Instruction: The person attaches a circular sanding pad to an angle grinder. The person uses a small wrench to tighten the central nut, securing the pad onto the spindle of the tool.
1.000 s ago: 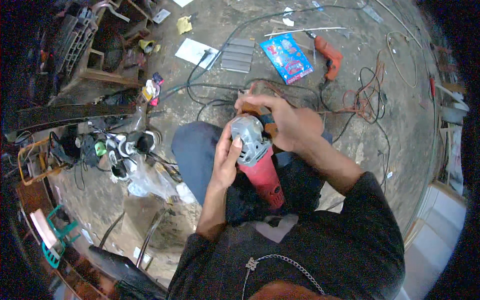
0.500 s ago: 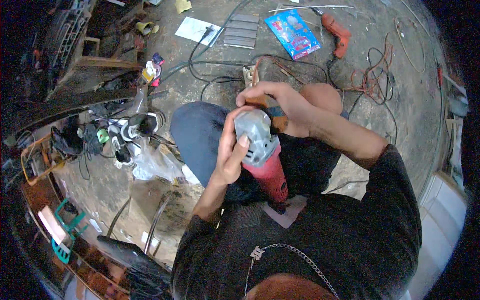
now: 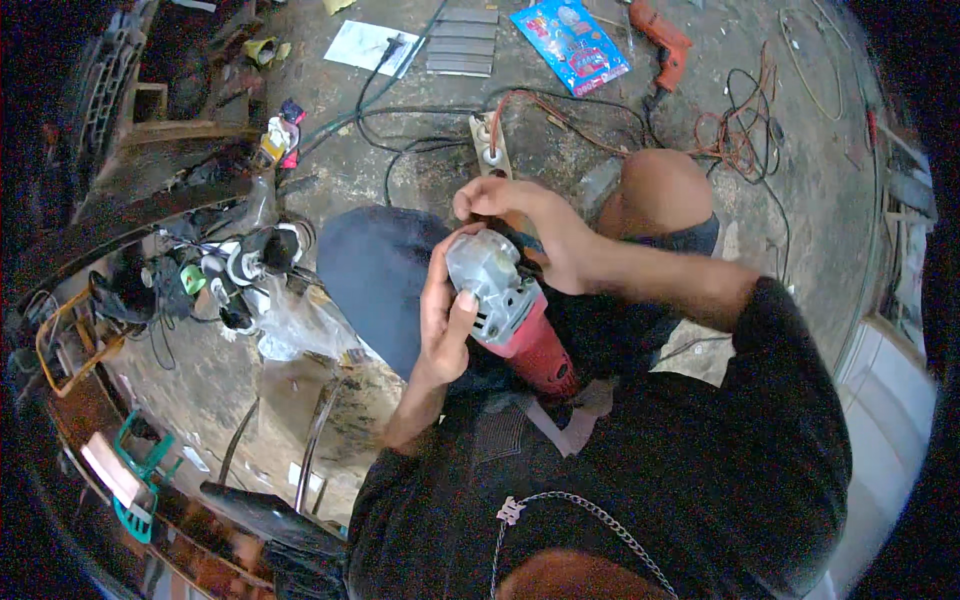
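An angle grinder [image 3: 530, 340] with a red body and a silver gear head lies against my lap, its head pointing away from me. Around the near left side of that head my left hand [image 3: 443, 325] is closed, thumb on top of the metal. My right hand [image 3: 545, 225] reaches over the far side of the head with its fingers curled inward. What those fingers hold, if anything, is hidden behind the hand and the grinder.
Beyond my knees sits a white power strip [image 3: 492, 150] with cables. An orange drill [image 3: 665, 50], a blue packet [image 3: 575, 45], a white paper [image 3: 370, 50] and grey slats [image 3: 462, 45] lie farther off. Clear plastic bags [image 3: 300, 325] clutter the left; a tangled cord [image 3: 740, 130] lies right.
The grinder and both hands have shifted slightly left in view. My right hand has turned, and an orange patch beside its palm no longer shows. More of the power strip is visible.
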The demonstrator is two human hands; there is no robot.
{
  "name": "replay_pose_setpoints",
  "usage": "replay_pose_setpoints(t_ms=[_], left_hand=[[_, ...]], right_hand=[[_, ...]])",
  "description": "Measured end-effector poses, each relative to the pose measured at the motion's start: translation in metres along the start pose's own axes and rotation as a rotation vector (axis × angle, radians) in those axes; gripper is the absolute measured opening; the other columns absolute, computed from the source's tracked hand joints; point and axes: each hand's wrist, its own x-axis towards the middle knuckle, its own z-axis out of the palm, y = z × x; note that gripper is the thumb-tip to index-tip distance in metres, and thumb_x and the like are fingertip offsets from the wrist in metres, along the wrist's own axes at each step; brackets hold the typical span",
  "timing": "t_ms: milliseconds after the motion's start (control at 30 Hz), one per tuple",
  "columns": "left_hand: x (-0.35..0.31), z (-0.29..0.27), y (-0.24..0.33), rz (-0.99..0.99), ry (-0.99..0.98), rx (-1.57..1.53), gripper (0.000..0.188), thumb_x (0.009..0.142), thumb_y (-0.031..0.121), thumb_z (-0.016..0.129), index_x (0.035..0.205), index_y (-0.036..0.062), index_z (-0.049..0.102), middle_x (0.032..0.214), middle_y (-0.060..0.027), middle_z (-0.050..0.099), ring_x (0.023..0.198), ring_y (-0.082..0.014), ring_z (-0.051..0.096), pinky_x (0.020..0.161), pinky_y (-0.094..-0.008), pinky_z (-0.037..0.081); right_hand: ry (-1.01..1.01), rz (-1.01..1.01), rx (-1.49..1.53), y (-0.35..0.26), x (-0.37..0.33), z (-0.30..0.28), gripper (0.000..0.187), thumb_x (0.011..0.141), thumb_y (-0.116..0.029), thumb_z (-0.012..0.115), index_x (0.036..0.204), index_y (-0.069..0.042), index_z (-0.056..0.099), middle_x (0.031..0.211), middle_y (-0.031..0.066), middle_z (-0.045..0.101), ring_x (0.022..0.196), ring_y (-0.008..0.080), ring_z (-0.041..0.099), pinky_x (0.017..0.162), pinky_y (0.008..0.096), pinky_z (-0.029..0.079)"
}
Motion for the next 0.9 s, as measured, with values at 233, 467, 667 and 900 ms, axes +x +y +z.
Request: replay_pose_setpoints(t_ms=[233,467,667,900], left_hand=[[-0.005,0.003,-0.002,-0.021,0.071,-0.063,0.060,0.081,0.028,0.050,0.126,-0.0059,0.028,0.118,-0.0138,0.043,0.108,-0.0198,0.044,0.094,-0.0313,0.033],[-0.009,-0.003,-0.018,0.017,0.116,-0.049,0.062,0.078,0.029,0.052,0.124,-0.0057,0.029,0.120,-0.0146,0.041,0.109,-0.0198,0.043,0.093,-0.0320,0.034],[-0.012,-0.002,-0.013,0.020,0.102,-0.030,0.061,0.078,0.031,0.054,0.123,-0.0044,0.032,0.119,-0.0138,0.043,0.107,-0.0200,0.045,0.093,-0.0319,0.034],[-0.013,0.005,-0.017,0.070,0.102,0.024,0.056,0.079,0.025,0.053,0.124,-0.0035,0.035,0.118,-0.0142,0.045,0.107,-0.0205,0.045,0.092,-0.0318,0.035]], right_hand=[[-0.084,-0.587,-0.184,0.027,0.003,-0.010,0.037,0.080,-0.032,0.047,0.095,0.002,0.052,0.092,0.0082,0.051,0.093,0.0176,0.048,0.085,0.0289,0.036],[-0.144,0.203,-0.464,-0.026,-0.002,-0.008,0.047,0.092,-0.041,0.035,0.107,-0.002,0.054,0.098,0.0078,0.054,0.096,0.0155,0.050,0.087,0.0311,0.037],[-0.161,-0.058,-0.226,0.016,-0.006,-0.013,0.048,0.092,-0.043,0.034,0.104,0.001,0.052,0.097,0.0070,0.053,0.096,0.0125,0.048,0.087,0.0290,0.037],[-0.282,0.247,-0.320,-0.015,-0.001,-0.023,0.056,0.091,-0.052,0.031,0.109,-0.002,0.051,0.100,0.0053,0.054,0.093,0.0121,0.051,0.085,0.0267,0.039]])
